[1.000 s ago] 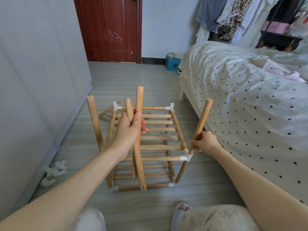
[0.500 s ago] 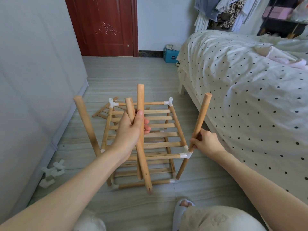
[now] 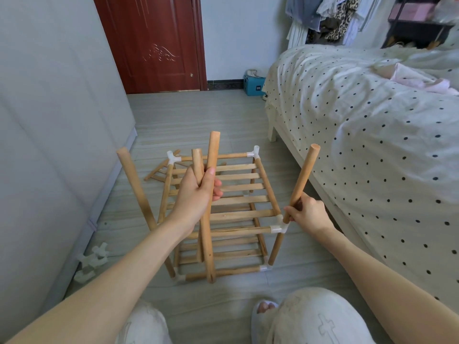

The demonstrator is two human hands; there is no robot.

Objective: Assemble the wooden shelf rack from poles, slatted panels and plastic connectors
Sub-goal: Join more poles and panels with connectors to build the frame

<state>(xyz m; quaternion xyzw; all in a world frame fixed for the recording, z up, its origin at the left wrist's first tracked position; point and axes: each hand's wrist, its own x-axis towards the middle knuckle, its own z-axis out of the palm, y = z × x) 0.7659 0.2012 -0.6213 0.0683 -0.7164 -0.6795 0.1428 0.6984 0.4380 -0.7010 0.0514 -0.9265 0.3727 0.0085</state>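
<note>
- Right now my right hand [image 3: 309, 214] pinches the lower end of an upright pole [image 3: 300, 183], fingers [image 3: 290, 210] curled round it just above the white corner connector [image 3: 280, 227] at the near right of the upper slatted panel [image 3: 238, 192].
- My left hand [image 3: 196, 194] grips two spare poles [image 3: 208, 209] in one bundle, fingers wrapped round both, held over the middle of the rack [image 3: 223, 219].
- That rack stands on the floor [image 3: 198, 115] between the grey wall on the left and the bed [image 3: 372, 135] on the right, with two slatted tiers already joined. Another upright pole [image 3: 139, 194] leans outward at the near left corner.
- My judgement: the step in hand is seating the right pole in its connector. It tilts away from the rack, so I would bring it straight over the socket first, then push down along its own axis.
- Pushing while it leans would likely jam it or lever the plastic connector off the rail below.
- I would keep the grip low, close to the socket, for control, and steady the frame if it starts to rock.
- Both far connectors [image 3: 253, 153] look unfilled, which is probably where the two spare poles belong.
- More white connectors [image 3: 92, 259] lie on the floor by the wall, and another slatted panel [image 3: 164, 170] lies behind the rack.
</note>
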